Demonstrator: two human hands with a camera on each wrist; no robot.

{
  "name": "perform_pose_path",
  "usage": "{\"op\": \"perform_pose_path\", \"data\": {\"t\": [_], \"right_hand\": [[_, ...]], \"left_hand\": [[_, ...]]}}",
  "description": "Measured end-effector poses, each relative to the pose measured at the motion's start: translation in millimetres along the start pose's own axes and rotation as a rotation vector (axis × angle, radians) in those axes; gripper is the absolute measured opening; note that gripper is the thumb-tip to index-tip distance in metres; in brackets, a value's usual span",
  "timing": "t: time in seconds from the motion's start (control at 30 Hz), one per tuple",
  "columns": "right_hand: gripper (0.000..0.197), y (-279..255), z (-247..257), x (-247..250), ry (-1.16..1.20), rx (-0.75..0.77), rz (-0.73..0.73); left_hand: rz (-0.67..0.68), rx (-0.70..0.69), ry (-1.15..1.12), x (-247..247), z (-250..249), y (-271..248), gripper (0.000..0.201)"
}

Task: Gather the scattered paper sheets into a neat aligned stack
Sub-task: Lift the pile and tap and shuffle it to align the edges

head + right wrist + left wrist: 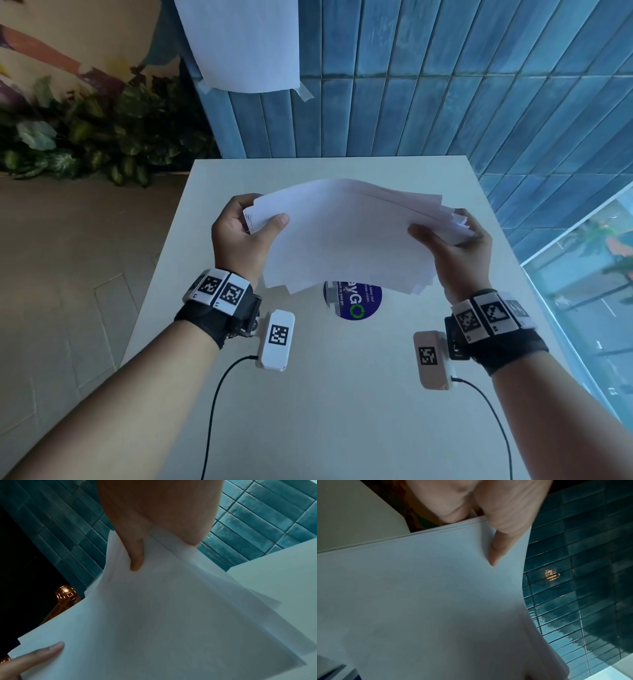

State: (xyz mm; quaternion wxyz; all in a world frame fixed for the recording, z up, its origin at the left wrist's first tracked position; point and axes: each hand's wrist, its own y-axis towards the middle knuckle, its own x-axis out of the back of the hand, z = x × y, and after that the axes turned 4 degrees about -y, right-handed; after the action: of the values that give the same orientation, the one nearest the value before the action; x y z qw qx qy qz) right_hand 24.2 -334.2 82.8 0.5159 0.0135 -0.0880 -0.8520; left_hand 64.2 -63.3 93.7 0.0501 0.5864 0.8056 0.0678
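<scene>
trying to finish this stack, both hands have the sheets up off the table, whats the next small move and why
Probably tip the paper sheets upright and tap their lower edge on the table. The left hand and right hand each pinch an end, yet the near edge and right corners are still fanned and uneven, so tapping should square them.

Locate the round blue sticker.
Head view: the round blue sticker lies on the white table, centre, partly hidden under the paper stack held above it.

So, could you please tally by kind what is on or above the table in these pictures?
Hands: 2, left hand and right hand
Paper bundle, held, sheets uncountable: 1
Round blue sticker on the table: 1
Total: 4
</scene>
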Motion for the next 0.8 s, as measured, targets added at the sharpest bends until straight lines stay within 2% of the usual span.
{"op": "perform_pose_path", "data": {"t": [0.2, 0.4, 0.57, 0.73, 0.8], "right_hand": [[0.029, -6, -5, 5, -0.011, -0.012, 0.049], [0.042, -19, -28, 11, -0.077, -0.082, 0.069], [0.041, -18, -38, 10, -0.112, -0.169, 0.074], [0.036, -13, -41, 11, -0.104, -0.215, 0.087], [0.035, -12, -40, 11, -0.094, -0.216, 0.097]], "left_hand": [[0.039, -0.021, 0.049, 7, 3, -3, 0.039], [0.07, 0.02, 0.051, 13, 29, -15, 0.066], [0.016, 0.157, -0.008, 10, 46, -16, 0.055], [-0.01, 0.161, -0.051, 10, 45, -13, 0.044], [0.018, 0.173, -0.079, 13, 46, -13, 0.039]]}}
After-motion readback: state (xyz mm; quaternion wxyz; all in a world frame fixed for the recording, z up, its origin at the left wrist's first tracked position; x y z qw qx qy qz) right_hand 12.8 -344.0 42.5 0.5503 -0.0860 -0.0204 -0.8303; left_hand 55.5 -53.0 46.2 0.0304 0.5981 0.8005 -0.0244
